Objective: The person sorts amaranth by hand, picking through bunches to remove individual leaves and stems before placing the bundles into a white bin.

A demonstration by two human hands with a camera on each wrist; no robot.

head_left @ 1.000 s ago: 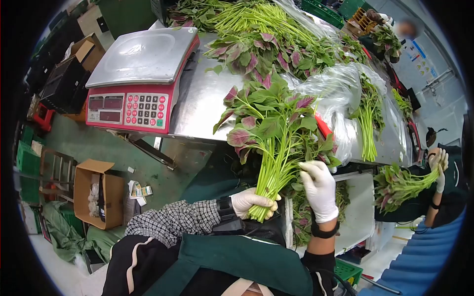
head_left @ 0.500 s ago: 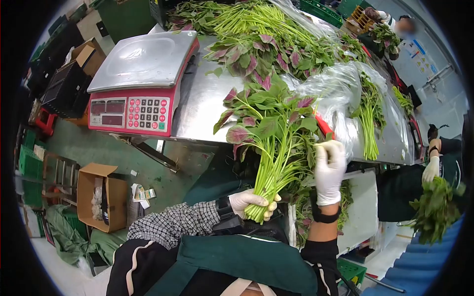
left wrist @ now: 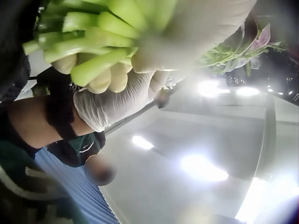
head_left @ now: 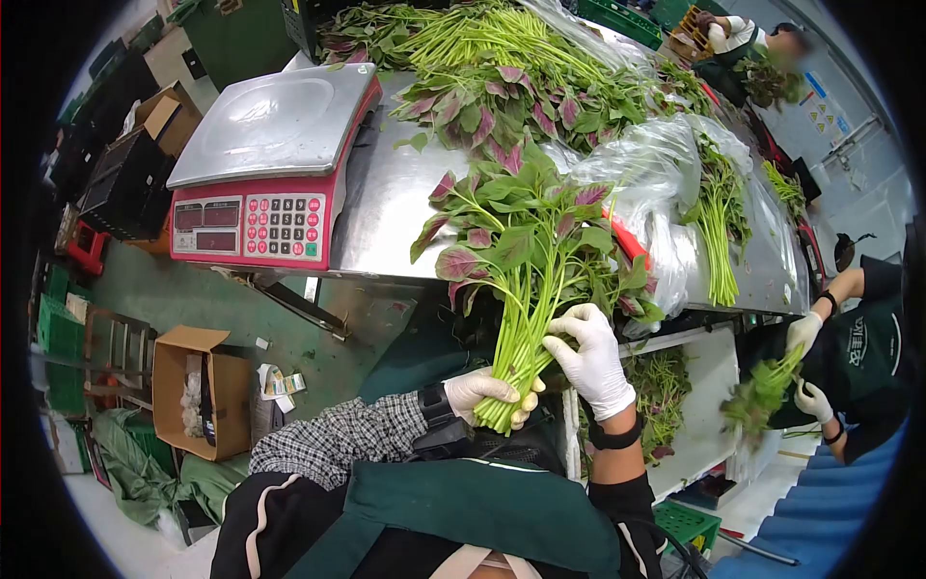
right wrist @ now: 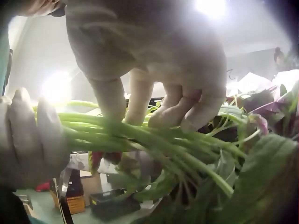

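My gloved left hand (head_left: 485,396) grips a bunch of amaranth (head_left: 521,309) round the lower stems, its green and purple leaves pointing away from me. The cut stem ends (left wrist: 100,60) poke out past the curled fingers in the left wrist view. At the right side of the bunch, my gloved right hand (head_left: 590,359) has its thumb and fingertips at the stems above the left hand. Seen from the right wrist, the thumb and forefinger pinch down into the stems (right wrist: 140,135), with the other fingers bent beside them.
A red scale (head_left: 275,159) stands on the metal table (head_left: 386,217), beside a large amaranth heap (head_left: 540,72). Plastic wrap (head_left: 646,183) and another bunch (head_left: 719,232) lie to the right. Below is a white bin (head_left: 709,396) with loose greens. Another person (head_left: 849,347) handles greens at right.
My right hand moved from the bunch outward to the right, then back onto its stems. The left hand keeps its grip. At right, the other person's greens swung down, then came up between both hands.
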